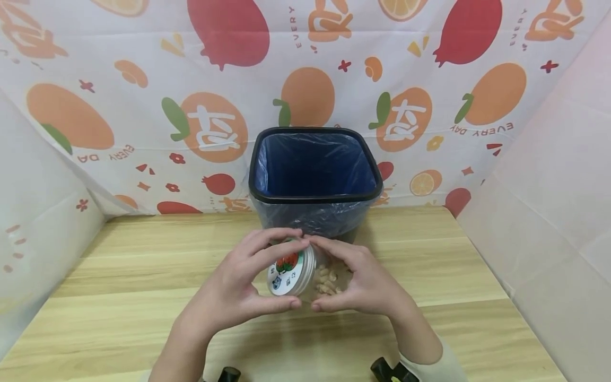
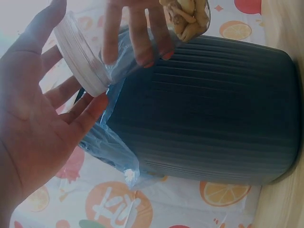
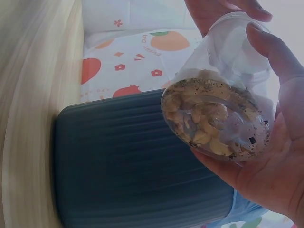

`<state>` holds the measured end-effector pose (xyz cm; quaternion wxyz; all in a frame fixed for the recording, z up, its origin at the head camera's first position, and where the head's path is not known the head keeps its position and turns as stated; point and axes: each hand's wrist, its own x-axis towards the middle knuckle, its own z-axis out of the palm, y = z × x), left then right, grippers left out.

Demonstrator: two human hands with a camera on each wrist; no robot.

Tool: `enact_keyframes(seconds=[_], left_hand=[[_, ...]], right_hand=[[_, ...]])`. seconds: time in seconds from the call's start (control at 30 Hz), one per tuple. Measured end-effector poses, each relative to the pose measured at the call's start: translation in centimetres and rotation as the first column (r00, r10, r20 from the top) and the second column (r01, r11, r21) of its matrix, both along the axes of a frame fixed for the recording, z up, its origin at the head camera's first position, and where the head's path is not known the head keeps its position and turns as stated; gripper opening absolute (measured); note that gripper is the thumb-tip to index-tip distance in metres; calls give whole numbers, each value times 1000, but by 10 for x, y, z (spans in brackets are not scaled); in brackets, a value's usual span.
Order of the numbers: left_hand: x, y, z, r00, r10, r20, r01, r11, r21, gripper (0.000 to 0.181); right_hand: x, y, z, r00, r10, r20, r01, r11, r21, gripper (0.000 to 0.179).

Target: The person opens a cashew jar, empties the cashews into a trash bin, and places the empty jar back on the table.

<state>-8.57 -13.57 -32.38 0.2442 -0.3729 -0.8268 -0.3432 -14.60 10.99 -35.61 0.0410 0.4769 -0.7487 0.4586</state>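
A clear plastic jar (image 1: 321,265) is held tilted between both hands, above the table and close in front of the bin. Tan, nut-like pieces (image 3: 209,124) lie in its bottom part, with dark crumbs on the inside wall. Its white lid (image 1: 286,273), printed with a red and green picture, faces left. My left hand (image 1: 234,284) grips around the lid, thumb on the near side and fingertips at the rim. Around the jar's body curls my right hand (image 1: 369,278), with its fingers (image 2: 140,38) on the far side.
Just behind the hands stands a dark bin (image 1: 353,233), its black rim (image 1: 315,200) over a clear plastic liner (image 1: 310,215). Below is a wood-grain table (image 1: 167,265). A fruit-printed sheet (image 1: 267,95) hangs at the back; pale sheets flank both sides.
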Motion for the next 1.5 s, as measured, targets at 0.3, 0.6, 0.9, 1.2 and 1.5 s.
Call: enact_keyframes(seconds=[0.3, 0.6, 0.9, 1.2, 1.5], left_hand=[[1, 0, -3, 998, 67, 2, -67, 998, -19, 80], [0, -5, -3, 997, -80, -10, 80, 997, 6, 77], [-2, -4, 0, 975, -223, -15, 223, 973, 54, 66], [-3, -3, 2, 978, -210, -12, 210, 976, 57, 66], [-2, -3, 1, 988, -156, 3, 156, 987, 44, 74]], right_hand=[[1, -2, -3, 997, -44, -67, 46, 999, 21, 93], [1, 0, -4, 999, -34, -14, 35, 998, 45, 94], [0, 5, -1, 997, 37, 71, -41, 997, 62, 96], [-1, 5, 0, 998, 34, 48, -36, 998, 59, 94], [-2, 4, 1, 999, 21, -39, -19, 998, 56, 93]])
